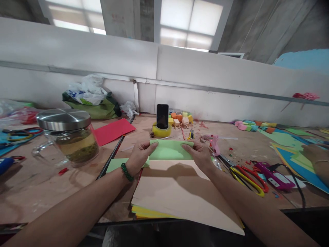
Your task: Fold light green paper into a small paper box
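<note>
A lidded glass jug (69,137) of tea stands left on the surface (38,185); red paper (113,131), a phone (162,116) propped in yellow tape (161,131), and scissors (248,176) lie around.

Jar (69,137) left — scissors (248,176) right — phone (162,116) behind the sheet (171,150).

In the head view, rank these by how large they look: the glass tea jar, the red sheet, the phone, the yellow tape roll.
1. Glass tea jar, though it sits nearest the camera.
2. Red sheet.
3. Phone and yellow tape roll: too alike to rank.
</note>
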A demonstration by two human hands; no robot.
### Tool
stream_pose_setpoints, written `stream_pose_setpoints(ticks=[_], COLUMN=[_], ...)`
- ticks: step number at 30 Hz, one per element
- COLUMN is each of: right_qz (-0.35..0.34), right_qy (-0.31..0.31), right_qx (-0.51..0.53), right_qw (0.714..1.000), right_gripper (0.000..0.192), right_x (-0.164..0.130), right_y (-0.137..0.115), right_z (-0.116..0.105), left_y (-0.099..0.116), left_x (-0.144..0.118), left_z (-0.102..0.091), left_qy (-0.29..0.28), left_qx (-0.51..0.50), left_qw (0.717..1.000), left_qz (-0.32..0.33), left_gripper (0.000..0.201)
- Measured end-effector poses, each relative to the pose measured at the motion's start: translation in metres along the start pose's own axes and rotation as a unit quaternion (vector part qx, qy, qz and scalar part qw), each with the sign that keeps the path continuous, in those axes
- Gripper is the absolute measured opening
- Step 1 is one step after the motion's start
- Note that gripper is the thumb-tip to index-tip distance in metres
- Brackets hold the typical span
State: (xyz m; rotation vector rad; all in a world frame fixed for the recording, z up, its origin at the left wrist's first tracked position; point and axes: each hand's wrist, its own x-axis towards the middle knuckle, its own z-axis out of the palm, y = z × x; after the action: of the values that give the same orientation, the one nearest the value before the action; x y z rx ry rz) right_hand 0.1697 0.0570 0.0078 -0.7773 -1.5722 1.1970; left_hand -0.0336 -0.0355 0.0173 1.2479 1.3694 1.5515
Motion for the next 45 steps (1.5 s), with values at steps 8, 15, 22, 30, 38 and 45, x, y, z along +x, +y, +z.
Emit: stream_pose_setpoints(ticks=[8, 15, 22, 30, 38, 45], right_qz=[-0.006, -0.027, -0.014, -0.028, -0.010, -0.014], right_qy=[0.001, 0.011, 0.001, 0.005, -0.001, 0.007], right_qx=[-0.018, -0.053, -0.012, -0.018, 0.010, 0.007], right_qw=[1.000, 0.998, 1.000, 0.999, 1.000, 1.000], right_gripper=[0.044, 0.047, 0.046, 0.041, 0.040, 0.041], right_x=[-0.001, 0.001, 0.001, 0.002, 0.001, 0.003], right_y=[-0.003, 0.001, -0.001, -0.002, 0.001, 0.008], right_z=[0.000, -0.002, 0.000, -0.001, -0.002, -0.003], left_y=[0.005, 0.007, 0.009, 0.007, 0.005, 0.006], left_x=[-0.002, -0.002, -0.002, 0.000, 0.001, 0.000], left_z=[0.002, 0.000, 0.001, 0.003, 0.003, 0.002], left_qy=[-0.018, -0.014, -0.006, 0.002, 0.032, 0.032], left_qx=[-0.016, 0.010, 0.013, -0.018, -0.036, -0.020], left_qw=[0.999, 1.000, 1.000, 1.000, 0.999, 0.999], left_qz=[-0.031, -0.007, -0.008, -0.003, 0.010, 0.027], left_gripper=[0.044, 0.047, 0.047, 0.041, 0.038, 0.037])
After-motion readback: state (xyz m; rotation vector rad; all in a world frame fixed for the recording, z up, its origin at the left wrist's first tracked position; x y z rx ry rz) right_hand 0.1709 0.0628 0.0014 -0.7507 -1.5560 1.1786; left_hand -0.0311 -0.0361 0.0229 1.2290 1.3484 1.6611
